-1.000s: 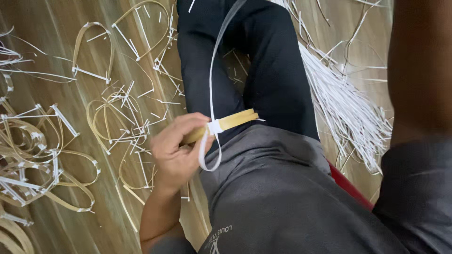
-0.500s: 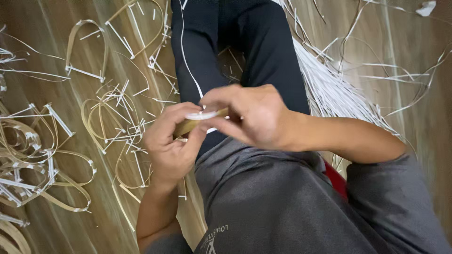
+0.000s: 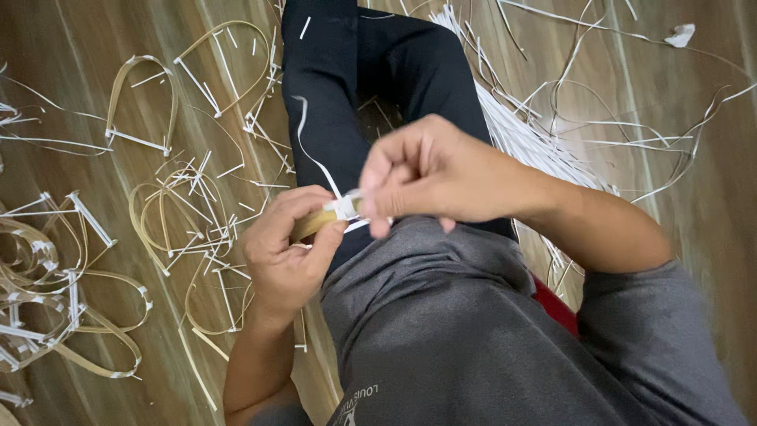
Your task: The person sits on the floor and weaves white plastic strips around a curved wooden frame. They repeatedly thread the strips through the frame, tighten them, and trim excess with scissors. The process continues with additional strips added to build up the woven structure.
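Left hand (image 3: 285,256): closed round a tan strip (image 3: 314,225), which is pinched between thumb and fingers (image 3: 293,207); only a short end shows beyond the thumb.
Right hand (image 3: 430,172): fingers curled shut on a white band (image 3: 345,207), pinched where it wraps the strip, just beside the left thumb tip.
Change: a second ago only the left hand was at the strip, with the band hanging in a loop below it; half a second ago the right hand had been brought in; now the loop is gone and the band is drawn close against the strip.
Meaning: the binding appears to be at the tightening stage, judged from the snug wrap.
White band tail: run up from the fingers over the dark trouser leg (image 3: 331,118).
Floor (image 3: 95,205): wooden, strewn with bent tan loops (image 3: 169,217) left of the left hand, and a sheaf of white bands (image 3: 536,150) beyond the right forearm.
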The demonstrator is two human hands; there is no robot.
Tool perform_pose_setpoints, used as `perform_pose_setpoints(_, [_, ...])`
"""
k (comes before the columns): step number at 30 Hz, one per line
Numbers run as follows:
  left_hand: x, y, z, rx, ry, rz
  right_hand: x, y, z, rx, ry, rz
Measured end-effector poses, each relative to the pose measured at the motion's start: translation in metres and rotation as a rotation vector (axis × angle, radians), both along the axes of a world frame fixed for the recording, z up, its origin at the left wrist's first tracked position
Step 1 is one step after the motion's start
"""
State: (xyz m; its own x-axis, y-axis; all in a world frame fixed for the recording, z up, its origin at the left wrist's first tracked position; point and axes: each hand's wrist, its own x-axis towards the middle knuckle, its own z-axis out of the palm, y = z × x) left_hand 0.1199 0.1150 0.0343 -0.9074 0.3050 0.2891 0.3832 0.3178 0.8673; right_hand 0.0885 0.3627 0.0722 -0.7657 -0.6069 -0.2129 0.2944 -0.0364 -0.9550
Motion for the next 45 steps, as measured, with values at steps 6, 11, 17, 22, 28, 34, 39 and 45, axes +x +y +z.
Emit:
perform_pose_setpoints(6, [-0.002,0.0,-0.002,-0.046,0.027,-0.003,0.015,-0.01,0.0,0.296,0.615,0.195])
perform_pose_setpoints(11, [0.001,0.002,-0.003,-0.025,0.023,0.002,0.018,-0.014,0.003,0.295,0.793,0.371])
perform_pose_setpoints(17, [0.0,-0.001,-0.005,-0.038,0.068,0.006,0.011,0.001,0.03,0.347,0.963,-0.005])
perform_pose_setpoints(22, [0.0,-0.002,-0.007,-0.023,0.056,-0.001,0.007,-0.011,0.02,0.442,1.152,-0.18])
perform_pose_setpoints(28, [-0.001,0.0,-0.007,0.066,0.017,-0.09,0.006,-0.017,-0.003,0.321,1.229,-0.118])
perform_pose_setpoints(34, [-0.001,0.002,-0.006,0.064,0.037,-0.074,0.012,-0.011,-0.01,0.297,1.176,0.0])
perform_pose_setpoints(39, [0.007,0.009,-0.002,-0.044,0.105,-0.032,0.014,-0.006,-0.011,0.322,1.126,0.035])
perform_pose_setpoints(45, [0.013,0.013,-0.005,-0.088,0.19,0.013,0.015,-0.001,-0.012,0.278,1.091,0.003])
